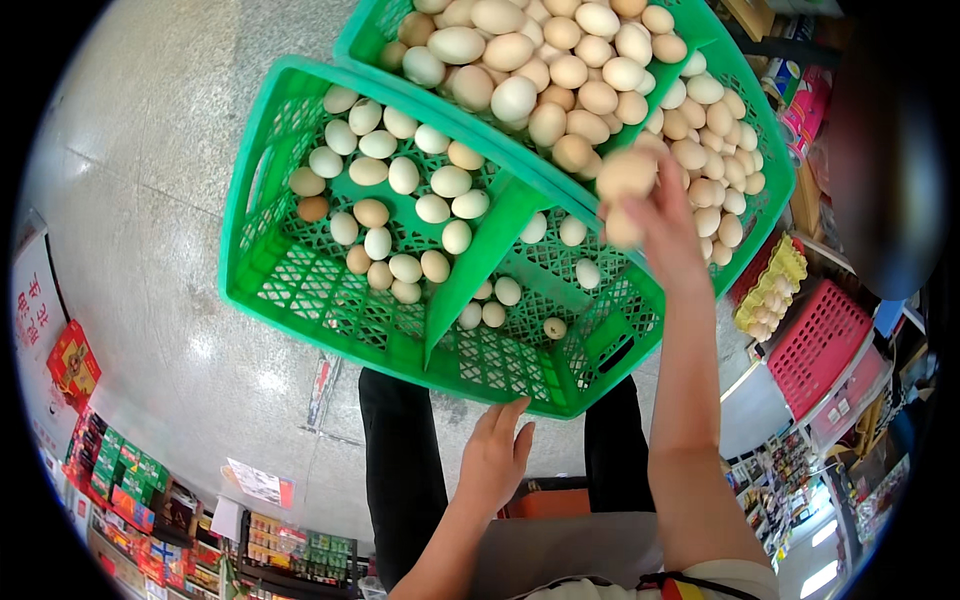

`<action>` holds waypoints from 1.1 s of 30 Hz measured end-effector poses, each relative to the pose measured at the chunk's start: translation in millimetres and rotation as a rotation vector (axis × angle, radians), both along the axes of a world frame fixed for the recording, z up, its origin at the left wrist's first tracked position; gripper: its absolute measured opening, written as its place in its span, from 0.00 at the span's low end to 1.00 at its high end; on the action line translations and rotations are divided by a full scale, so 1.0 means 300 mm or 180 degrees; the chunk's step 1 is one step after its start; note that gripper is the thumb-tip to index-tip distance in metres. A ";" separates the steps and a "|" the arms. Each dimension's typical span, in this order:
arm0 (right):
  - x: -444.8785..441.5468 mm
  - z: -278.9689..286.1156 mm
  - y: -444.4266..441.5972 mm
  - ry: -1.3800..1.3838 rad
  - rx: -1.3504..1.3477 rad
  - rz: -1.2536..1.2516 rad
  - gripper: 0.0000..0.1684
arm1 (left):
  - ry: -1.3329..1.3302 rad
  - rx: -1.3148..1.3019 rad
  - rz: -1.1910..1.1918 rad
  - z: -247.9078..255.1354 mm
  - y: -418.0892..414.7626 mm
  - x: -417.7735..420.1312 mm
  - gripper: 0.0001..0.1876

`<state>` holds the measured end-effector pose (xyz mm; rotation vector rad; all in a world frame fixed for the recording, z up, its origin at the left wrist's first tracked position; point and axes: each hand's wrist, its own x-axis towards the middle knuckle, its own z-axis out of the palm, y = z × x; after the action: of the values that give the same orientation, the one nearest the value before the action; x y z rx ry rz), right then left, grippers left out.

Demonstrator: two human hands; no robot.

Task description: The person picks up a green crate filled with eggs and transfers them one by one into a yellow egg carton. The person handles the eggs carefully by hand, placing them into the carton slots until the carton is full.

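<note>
My right hand (667, 221) grips at least two pale brown eggs (627, 177), blurred by motion, above the adjoining rims of two green plastic baskets. The near basket (259, 142) has a divider (480, 255) across its middle. Many eggs (404, 175) lie scattered on the left of that divider, with fewer eggs (508, 291) on the right. In the far basket (776, 142), eggs (568, 71) are heaped on both sides of another divider (679, 75). My left hand (495, 454) holds nothing, its thumb apart, close to the near basket's front rim.
Below the near basket are my dark-trousered legs (401, 450) and a grey floor (157, 165). At the right are a yellow egg tray (772, 281) with eggs and a pink perforated basket (821, 349). Shelves of packaged goods (300, 547) line the lower left.
</note>
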<state>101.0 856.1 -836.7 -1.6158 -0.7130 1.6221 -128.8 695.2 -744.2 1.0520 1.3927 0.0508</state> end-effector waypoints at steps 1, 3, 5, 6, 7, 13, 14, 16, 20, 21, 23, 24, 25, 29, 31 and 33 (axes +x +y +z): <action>-0.006 -0.016 0.076 -0.0353 0.0074 0.0174 0.34 | -0.0031 0.0004 0.0030 -0.002 -0.004 -0.004 0.16; -0.034 -0.073 0.218 -0.1007 0.0339 0.0584 0.33 | -0.0067 0.0103 0.0119 -0.015 0.005 -0.009 0.16; -0.057 -0.139 0.320 -0.1765 0.0680 0.1079 0.32 | -0.0069 0.0185 0.0215 -0.007 -0.002 -0.010 0.16; -0.082 -0.164 0.358 -0.1900 0.0616 0.1226 0.33 | -0.0056 0.0250 0.0256 -0.003 -0.002 -0.014 0.17; -0.098 -0.174 0.385 -0.2062 0.0528 0.1360 0.34 | -0.0071 0.0300 0.0273 0.000 0.001 -0.018 0.17; -0.151 -0.167 0.422 -0.2089 0.0252 0.1205 0.35 | -0.0092 -0.0176 0.0237 0.002 0.032 -0.027 0.17; -0.183 -0.118 0.402 -0.2438 0.0123 0.1205 0.36 | -0.0104 -0.0264 0.0240 0.007 0.037 -0.028 0.17; -0.144 -0.138 0.333 -0.3865 0.1528 0.1497 0.28 | -0.0115 -0.0154 0.0228 0.007 0.026 -0.025 0.17; -0.232 0.016 0.019 -0.2827 0.1375 0.0459 0.10 | -0.0035 -0.0060 0.0288 0.001 0.020 -0.033 0.17; -0.240 0.024 -0.090 -0.2706 0.1179 0.0670 0.11 | -0.0044 -0.0043 0.0280 0.004 0.020 -0.035 0.17; -0.258 -0.067 -0.318 -0.2073 0.0222 0.0666 0.13 | -0.0082 -0.0010 0.0237 0.004 0.019 -0.026 0.17; -0.283 -0.133 -0.428 -0.1550 -0.0516 0.0436 0.16 | -0.0104 -0.0032 0.0200 0.003 0.017 -0.019 0.17; -0.319 -0.197 -0.507 -0.1373 -0.1227 0.0288 0.21 | -0.0093 -0.0050 0.0182 0.001 0.013 -0.013 0.17; -0.386 -0.472 -0.731 -0.1752 -0.1587 0.0445 0.37 | 0.0005 -0.0090 0.0046 -0.004 0.028 -0.003 0.17; -0.433 -0.514 -0.739 -0.1995 -0.1492 0.0304 0.39 | 0.0040 -0.0046 0.0010 -0.008 0.020 -0.003 0.17; -0.483 -0.560 -0.741 -0.2298 -0.1324 0.0091 0.40 | 0.0052 -0.0045 -0.0012 -0.013 0.015 -0.002 0.18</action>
<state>-44.0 633.7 -1004.8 -2.5562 -0.7750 1.2337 -129.3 699.5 -748.0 1.0453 1.4040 0.0295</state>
